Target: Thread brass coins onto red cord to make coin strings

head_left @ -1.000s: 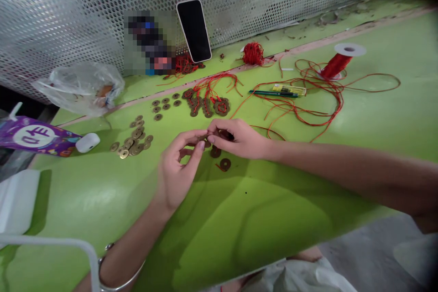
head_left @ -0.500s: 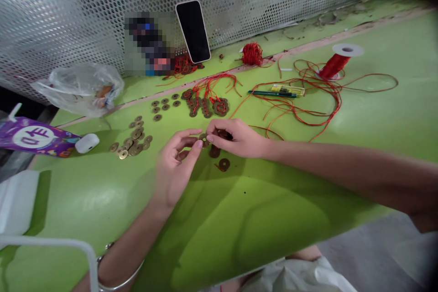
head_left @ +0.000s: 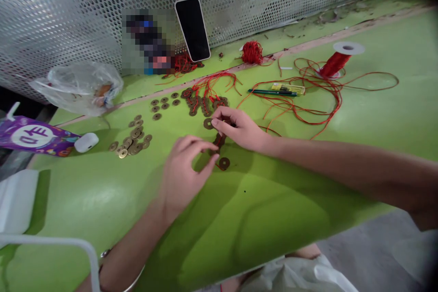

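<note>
Between the thumb and forefinger of my right hand [head_left: 236, 128] is a brass coin [head_left: 208, 123] with a square hole. Below that hand hangs or lies a short chain of coins [head_left: 219, 141] joined with red cord, partly hidden by my fingers. My left hand [head_left: 188, 164] is beside the chain, thumb and forefinger apart, its fingertips close to the lower coins; whether they touch is unclear. A single coin [head_left: 224, 163] with a bit of red cord lies on the green table just right of my left thumb.
Loose coins [head_left: 135, 139] lie in a pile at the left. Behind are finished-looking coin strings [head_left: 205, 105] with red tails. A phone [head_left: 193, 29] leans on the mesh wall. At right are a red cord spool [head_left: 335, 65], loose cord and a green pen-like tool [head_left: 272, 93].
My left hand has let go of the coin and moved down and right towards the coin chain. My right hand has lifted slightly away, keeping the coin.
</note>
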Action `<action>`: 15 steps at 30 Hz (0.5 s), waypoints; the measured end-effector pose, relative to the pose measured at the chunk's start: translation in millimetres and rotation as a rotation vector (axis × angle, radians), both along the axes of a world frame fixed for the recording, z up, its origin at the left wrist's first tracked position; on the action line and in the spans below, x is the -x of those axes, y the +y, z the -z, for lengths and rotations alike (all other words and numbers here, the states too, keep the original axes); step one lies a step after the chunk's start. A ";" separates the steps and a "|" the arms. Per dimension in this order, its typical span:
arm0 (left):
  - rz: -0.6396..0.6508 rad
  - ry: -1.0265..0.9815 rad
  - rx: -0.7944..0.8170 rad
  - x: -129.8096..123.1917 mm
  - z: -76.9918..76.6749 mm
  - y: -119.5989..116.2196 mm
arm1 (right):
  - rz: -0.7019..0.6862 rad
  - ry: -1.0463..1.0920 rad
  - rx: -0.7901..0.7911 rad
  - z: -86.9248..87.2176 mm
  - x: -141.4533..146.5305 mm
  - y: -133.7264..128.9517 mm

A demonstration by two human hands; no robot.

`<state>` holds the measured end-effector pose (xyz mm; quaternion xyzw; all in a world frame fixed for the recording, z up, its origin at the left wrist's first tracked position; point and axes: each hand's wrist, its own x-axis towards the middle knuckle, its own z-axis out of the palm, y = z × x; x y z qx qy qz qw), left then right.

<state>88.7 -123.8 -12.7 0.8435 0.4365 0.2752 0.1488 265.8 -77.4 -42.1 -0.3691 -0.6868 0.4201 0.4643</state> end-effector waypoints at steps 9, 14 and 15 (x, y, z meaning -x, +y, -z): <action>0.089 0.232 0.174 -1.3 5.2 -4.4 | -0.007 0.022 0.020 1.3 1.6 1.6; 0.101 0.147 0.170 -3.7 -0.1 -6.4 | -0.002 0.011 0.025 2.2 1.4 0.7; 0.103 0.117 0.116 -3.9 -1.4 -6.5 | -0.003 0.008 0.025 2.1 1.2 0.4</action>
